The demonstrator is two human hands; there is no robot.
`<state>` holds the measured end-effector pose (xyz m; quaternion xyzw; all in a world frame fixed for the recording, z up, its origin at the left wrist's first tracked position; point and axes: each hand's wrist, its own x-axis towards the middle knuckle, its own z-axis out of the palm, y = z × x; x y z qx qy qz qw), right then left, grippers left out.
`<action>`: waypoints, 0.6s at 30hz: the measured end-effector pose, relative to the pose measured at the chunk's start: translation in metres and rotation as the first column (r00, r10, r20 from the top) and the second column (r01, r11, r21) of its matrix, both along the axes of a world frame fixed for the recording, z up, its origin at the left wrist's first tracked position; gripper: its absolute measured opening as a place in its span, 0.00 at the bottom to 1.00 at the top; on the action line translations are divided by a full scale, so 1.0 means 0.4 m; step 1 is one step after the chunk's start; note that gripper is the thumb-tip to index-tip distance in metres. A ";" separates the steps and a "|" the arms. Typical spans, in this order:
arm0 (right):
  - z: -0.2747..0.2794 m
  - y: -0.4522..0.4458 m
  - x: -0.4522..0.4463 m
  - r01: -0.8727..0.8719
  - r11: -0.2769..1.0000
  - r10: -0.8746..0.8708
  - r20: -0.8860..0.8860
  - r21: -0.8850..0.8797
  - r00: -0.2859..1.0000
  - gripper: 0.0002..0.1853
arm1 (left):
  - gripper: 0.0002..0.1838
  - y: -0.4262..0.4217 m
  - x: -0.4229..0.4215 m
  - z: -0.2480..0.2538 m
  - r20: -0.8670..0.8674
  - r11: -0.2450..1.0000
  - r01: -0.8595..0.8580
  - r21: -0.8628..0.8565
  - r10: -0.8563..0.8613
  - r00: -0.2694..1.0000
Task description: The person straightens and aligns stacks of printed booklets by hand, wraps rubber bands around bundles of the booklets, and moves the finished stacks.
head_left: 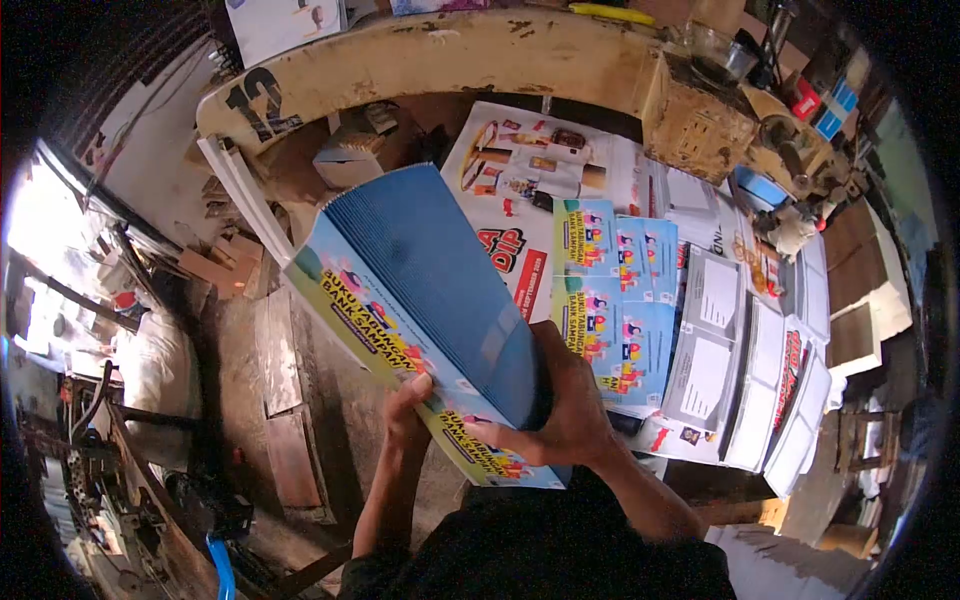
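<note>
A thick stack of printed blue sheets [430, 300] is held tilted in front of my body, its upper edges fanned into fine steps. The front sheet shows colourful figures and the words "BUKU TABUNGAN BANK SAMPAH". My left hand [408, 408] grips the lower long edge, with the thumb on the printed face and the other fingers hidden behind. My right hand [565, 410] wraps round the right end of the stack, thumb on the printed face, fingers over the blue side. Just right of the stack, more of the same printed sheets [615, 300] lie on the work surface.
Large printed posters [550, 150] and stacks of grey-white printed sheets [705, 340] cover the surface. A worn beige machine beam [430, 65] marked "12" curves across the back. A wooden block [700, 120] and a blue container [760, 188] sit back right. Boards lie on the floor at left.
</note>
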<state>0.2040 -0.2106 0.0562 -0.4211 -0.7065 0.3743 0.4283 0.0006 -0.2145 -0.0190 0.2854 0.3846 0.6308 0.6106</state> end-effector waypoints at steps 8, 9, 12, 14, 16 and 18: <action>0.045 0.018 0.014 0.171 0.985 -0.168 0.203 0.005 0.965 0.39 | 0.56 0.121 -0.196 -0.037 -0.472 0.971 0.201 0.133 -0.116 0.874; 0.065 0.012 0.011 0.224 0.973 -0.228 0.331 0.049 0.916 0.39 | 0.58 0.140 -0.283 -0.012 -0.641 0.966 0.260 -0.008 -0.205 0.740; 0.075 -0.009 -0.016 0.259 0.957 -0.285 0.556 0.127 0.781 0.41 | 0.58 0.112 -0.225 0.238 -0.969 0.879 0.459 -0.127 -0.210 0.134; 0.044 -0.006 -0.048 0.234 0.966 -0.248 0.629 0.107 0.737 0.45 | 0.59 0.084 -0.084 0.313 -0.994 0.766 0.642 -0.028 0.045 -0.097; -0.049 -0.004 -0.076 0.255 0.967 -0.185 0.723 0.012 0.666 0.49 | 0.59 0.111 -0.002 0.263 -0.884 0.676 0.737 -0.032 0.325 -0.336; -0.082 -0.033 -0.074 0.194 0.954 -0.299 0.733 0.227 0.611 0.53 | 0.47 0.161 0.005 0.154 -0.758 0.656 0.753 -0.062 0.460 -0.463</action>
